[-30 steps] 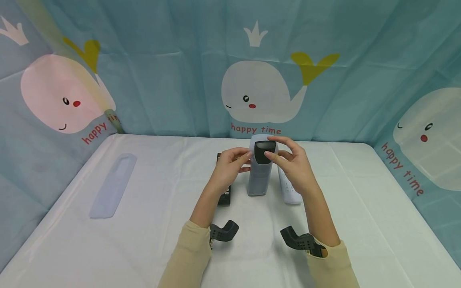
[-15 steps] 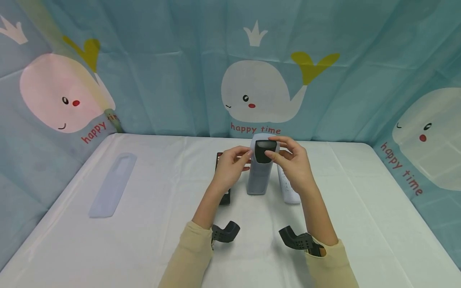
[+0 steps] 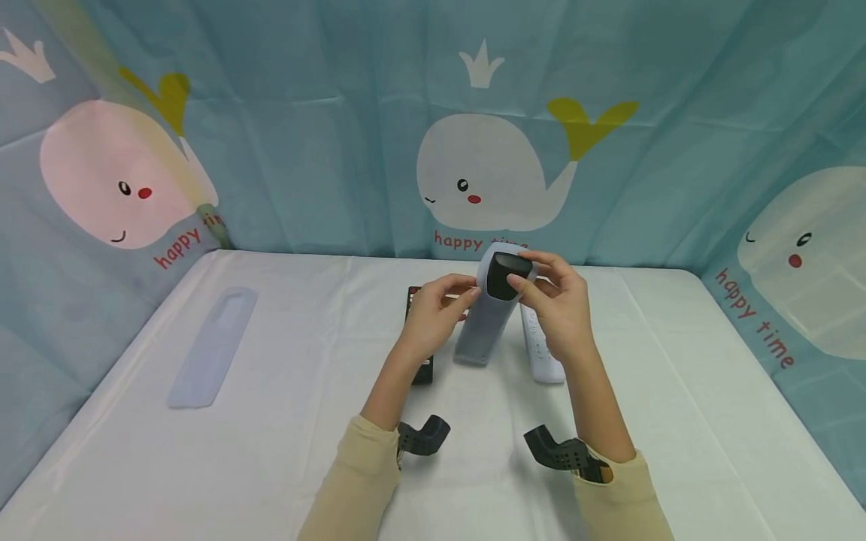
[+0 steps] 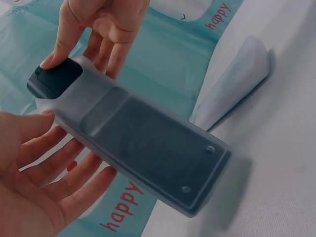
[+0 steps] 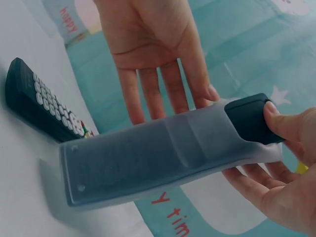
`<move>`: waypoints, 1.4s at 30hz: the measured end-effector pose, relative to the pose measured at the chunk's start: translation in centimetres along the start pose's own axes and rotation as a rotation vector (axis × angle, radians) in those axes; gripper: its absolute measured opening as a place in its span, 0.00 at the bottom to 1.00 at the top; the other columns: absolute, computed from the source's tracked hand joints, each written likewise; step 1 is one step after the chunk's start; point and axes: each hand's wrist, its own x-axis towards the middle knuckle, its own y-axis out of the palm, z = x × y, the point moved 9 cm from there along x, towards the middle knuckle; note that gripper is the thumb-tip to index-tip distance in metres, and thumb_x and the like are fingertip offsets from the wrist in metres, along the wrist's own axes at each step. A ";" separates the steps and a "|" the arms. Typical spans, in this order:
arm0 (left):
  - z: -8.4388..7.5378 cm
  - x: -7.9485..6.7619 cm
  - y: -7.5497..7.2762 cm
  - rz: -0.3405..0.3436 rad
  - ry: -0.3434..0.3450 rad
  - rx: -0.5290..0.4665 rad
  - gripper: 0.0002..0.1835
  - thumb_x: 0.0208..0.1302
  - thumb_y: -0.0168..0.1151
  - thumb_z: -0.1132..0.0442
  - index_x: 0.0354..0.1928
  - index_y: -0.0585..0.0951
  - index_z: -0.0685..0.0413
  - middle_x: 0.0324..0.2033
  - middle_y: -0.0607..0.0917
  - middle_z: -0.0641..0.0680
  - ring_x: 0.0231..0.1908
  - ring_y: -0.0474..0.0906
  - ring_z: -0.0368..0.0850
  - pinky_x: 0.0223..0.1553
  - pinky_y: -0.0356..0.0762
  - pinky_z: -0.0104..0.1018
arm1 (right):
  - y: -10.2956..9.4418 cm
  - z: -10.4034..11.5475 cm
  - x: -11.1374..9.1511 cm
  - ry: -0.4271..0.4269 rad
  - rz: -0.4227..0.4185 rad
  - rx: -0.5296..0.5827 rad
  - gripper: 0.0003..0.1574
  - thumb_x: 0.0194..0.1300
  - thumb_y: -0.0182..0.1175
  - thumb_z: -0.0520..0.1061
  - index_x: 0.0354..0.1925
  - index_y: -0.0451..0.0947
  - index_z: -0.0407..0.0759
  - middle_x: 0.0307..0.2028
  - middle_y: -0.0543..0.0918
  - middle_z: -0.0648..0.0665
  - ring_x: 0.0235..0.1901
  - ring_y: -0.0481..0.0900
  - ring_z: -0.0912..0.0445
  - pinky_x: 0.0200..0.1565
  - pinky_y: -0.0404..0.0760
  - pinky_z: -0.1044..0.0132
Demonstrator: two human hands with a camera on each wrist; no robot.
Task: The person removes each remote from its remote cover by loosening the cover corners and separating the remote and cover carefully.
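A black remote control sits in a translucent silicone cover, its bare dark end showing through the cover's opening. My left hand holds the cover by its edge near the opening. In the left wrist view, the thumb is at that edge while the other fingers spread along the side and underneath. My right hand grips the open end, thumb pressed on the bare black end and fingers behind. Covered remote and cover are tilted, lower end toward the table.
Another dark remote with white buttons lies behind my left hand. A white remote lies behind my right hand. Far left on the white tablecloth is a second translucent cover. A whale-printed curtain stands behind the table.
The covered remote has tilted, its upper end moving right and slightly up while its lower end swings left. My right hand has shifted slightly right and up with it.
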 end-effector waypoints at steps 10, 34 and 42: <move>0.7 -0.1 0.0 0.060 -0.019 0.102 0.17 0.77 0.64 0.58 0.61 0.84 0.58 0.56 0.88 0.58 0.52 0.86 0.55 0.54 0.86 0.47 | -1.0 -0.3 0.2 0.033 -0.109 0.030 0.26 0.72 0.66 0.33 0.66 0.76 0.33 0.50 0.76 0.41 0.42 0.87 0.60 0.42 0.90 0.65; 1.1 -0.3 0.0 0.154 -0.084 0.091 0.19 0.74 0.68 0.60 0.63 0.83 0.59 0.52 0.87 0.61 0.44 0.85 0.52 0.47 0.87 0.43 | -2.3 -1.9 0.1 0.188 -0.198 0.077 0.26 0.77 0.63 0.44 0.68 0.73 0.40 0.51 0.77 0.40 0.45 0.85 0.53 0.48 0.89 0.58; 1.3 -0.5 -0.7 0.152 -0.082 0.063 0.20 0.79 0.61 0.58 0.66 0.81 0.59 0.51 0.86 0.60 0.46 0.84 0.51 0.46 0.85 0.41 | -1.9 -2.3 0.1 0.209 -0.130 -0.001 0.26 0.79 0.61 0.47 0.69 0.70 0.40 0.45 0.83 0.42 0.34 0.88 0.61 0.45 0.90 0.64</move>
